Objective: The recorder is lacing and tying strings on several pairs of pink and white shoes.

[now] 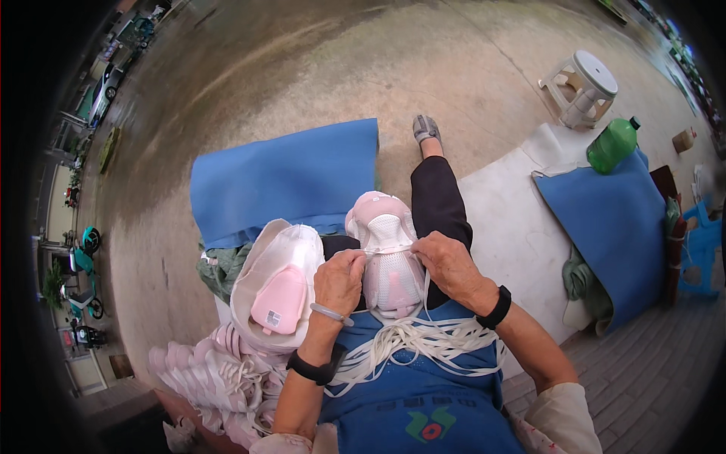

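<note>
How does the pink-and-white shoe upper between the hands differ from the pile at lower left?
The shoe upper is a single piece; the pile of shoe uppers holds many, overlapping. The left hand and right hand hold a white lace across the shoe upper; neither touches the pile of shoe uppers. Both are pink and white.

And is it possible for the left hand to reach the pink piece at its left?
Probably yes: the pink piece lies uncovered close beside the left hand. It would likely need to release the white lace it pinches first.
</note>
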Available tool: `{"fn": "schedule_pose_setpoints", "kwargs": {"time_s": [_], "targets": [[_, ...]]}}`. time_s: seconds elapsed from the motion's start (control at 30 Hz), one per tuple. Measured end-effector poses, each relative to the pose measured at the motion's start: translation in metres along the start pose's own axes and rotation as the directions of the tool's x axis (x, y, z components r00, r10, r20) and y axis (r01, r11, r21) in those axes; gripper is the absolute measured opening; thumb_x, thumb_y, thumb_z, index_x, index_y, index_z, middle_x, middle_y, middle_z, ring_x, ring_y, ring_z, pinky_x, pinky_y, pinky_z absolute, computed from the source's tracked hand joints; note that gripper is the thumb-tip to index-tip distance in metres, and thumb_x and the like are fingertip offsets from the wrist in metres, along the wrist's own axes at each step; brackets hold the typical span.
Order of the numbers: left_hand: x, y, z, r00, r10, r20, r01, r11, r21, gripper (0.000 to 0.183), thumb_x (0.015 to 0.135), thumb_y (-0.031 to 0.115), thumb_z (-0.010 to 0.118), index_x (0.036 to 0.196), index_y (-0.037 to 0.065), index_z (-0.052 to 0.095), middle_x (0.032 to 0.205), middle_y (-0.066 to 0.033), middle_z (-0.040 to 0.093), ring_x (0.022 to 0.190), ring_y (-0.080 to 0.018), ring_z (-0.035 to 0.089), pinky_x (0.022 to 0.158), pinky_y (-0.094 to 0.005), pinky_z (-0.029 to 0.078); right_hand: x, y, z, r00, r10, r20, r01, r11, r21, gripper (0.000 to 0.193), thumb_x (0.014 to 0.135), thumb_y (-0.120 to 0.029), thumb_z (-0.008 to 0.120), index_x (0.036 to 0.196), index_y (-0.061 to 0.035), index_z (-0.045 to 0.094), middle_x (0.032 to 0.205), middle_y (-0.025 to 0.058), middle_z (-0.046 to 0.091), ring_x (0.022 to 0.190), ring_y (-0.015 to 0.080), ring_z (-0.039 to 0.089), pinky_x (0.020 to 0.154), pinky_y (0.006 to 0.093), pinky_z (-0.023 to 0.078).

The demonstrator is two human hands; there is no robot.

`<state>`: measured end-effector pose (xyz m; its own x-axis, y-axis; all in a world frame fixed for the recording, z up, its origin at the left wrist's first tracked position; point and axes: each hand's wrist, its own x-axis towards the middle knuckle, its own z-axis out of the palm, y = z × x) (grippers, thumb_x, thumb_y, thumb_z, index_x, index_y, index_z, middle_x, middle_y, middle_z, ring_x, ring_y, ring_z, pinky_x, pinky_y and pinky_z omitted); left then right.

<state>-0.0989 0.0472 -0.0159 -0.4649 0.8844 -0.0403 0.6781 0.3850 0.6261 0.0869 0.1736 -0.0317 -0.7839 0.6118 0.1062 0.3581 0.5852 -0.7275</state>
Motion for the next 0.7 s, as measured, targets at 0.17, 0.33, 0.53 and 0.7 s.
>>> {"fn": "schedule_pose_setpoints", "kwargs": {"time_s": [0.17, 0.33, 0.53, 0.7], "targets": [[0.005, 0.011, 0.002, 0.971, -0.212, 0.113, 0.234, 0.942, -0.241, 0.023, 0.092, 0.018, 0.055, 0.098, 0.000, 0.067, 0.087, -0.0146, 0.068, 0.065, -0.0287, 0.067, 0.057, -0.0356, 0.053, 0.007, 0.004, 0.008, 1.000, 0.022, 0.015, -0.021, 0.997, -0.072, 0.007, 0.087, -0.008, 0.061, 0.089, -0.0021, 0.064, 0.078, 0.0144, 0.055, 0.075, 0.0323, 0.058, 0.068, 0.0399, 0.047], [0.011, 0.008, 0.003, 0.885, -0.384, 0.265, 0.461, 0.802, -0.379, 0.024, 0.092, 0.015, 0.055, 0.096, -0.006, 0.065, 0.083, -0.0124, 0.066, 0.056, -0.0175, 0.066, 0.044, -0.0265, 0.053, 0.012, 0.002, 0.005, 1.000, -0.008, -0.007, 0.008, 0.996, -0.086, 0.008, 0.086, -0.008, 0.053, 0.086, -0.0010, 0.058, 0.086, 0.0182, 0.053, 0.078, 0.0355, 0.060, 0.067, 0.0436, 0.049], [0.015, 0.009, 0.004, 0.908, -0.346, 0.234, 0.414, 0.825, -0.386, 0.024, 0.090, 0.016, 0.057, 0.094, -0.006, 0.065, 0.081, -0.0134, 0.066, 0.059, -0.0180, 0.067, 0.046, -0.0281, 0.054, 0.015, 0.006, 0.004, 0.996, -0.014, 0.088, 0.025, 0.992, -0.125, 0.008, 0.086, -0.009, 0.059, 0.090, -0.0017, 0.058, 0.085, 0.0156, 0.049, 0.076, 0.0332, 0.058, 0.067, 0.0415, 0.047], [0.019, -0.009, 0.019, 0.997, -0.046, 0.059, 0.052, 0.992, -0.114, 0.019, 0.088, 0.014, 0.060, 0.089, -0.004, 0.067, 0.070, -0.0086, 0.065, 0.057, -0.0130, 0.063, 0.048, -0.0264, 0.054, 0.034, 0.014, -0.001, 0.960, -0.097, 0.262, 0.126, 0.987, -0.097, 0.010, 0.082, -0.007, 0.055, 0.080, 0.0008, 0.059, 0.086, 0.0207, 0.058, 0.080, 0.0397, 0.061, 0.069, 0.0466, 0.049]]}}
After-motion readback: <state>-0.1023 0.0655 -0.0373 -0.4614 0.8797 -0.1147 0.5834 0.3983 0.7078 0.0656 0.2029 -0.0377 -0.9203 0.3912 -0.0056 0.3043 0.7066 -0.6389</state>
